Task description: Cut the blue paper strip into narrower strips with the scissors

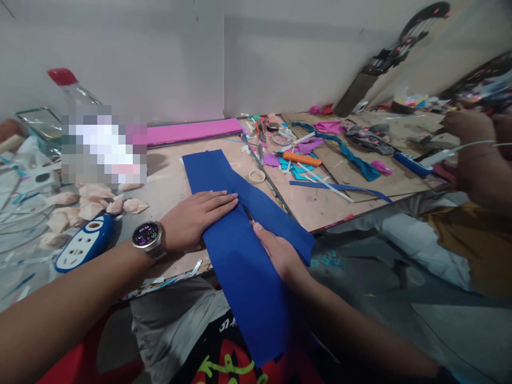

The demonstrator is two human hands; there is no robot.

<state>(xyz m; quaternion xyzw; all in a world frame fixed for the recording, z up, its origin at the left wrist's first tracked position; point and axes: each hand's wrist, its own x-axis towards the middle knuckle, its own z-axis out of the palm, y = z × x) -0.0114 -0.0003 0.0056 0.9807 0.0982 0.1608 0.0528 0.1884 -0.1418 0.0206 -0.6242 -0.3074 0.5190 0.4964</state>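
Note:
A long blue sheet (248,282) of paper or cloth-like material lies across the table and hangs over its front edge towards my lap. It is slit lengthwise, and a narrower strip (276,213) spreads away to the right. My left hand (200,216) lies flat on the sheet, fingers stretched together, pressing beside the top of the slit. In my right hand (280,250) are what look like scissors (248,214); only the thin dark blades show, pointing up the slit, and the handles are hidden in my fingers.
A tape roll (256,176), an orange cutter (299,158) and paper scraps lie beyond the sheet. Left are a blue-white power strip (84,242), peach bundles (96,198) and a large bottle (82,96). A pink folded stack (196,132) lies behind. Another person's hands (472,138) are at right.

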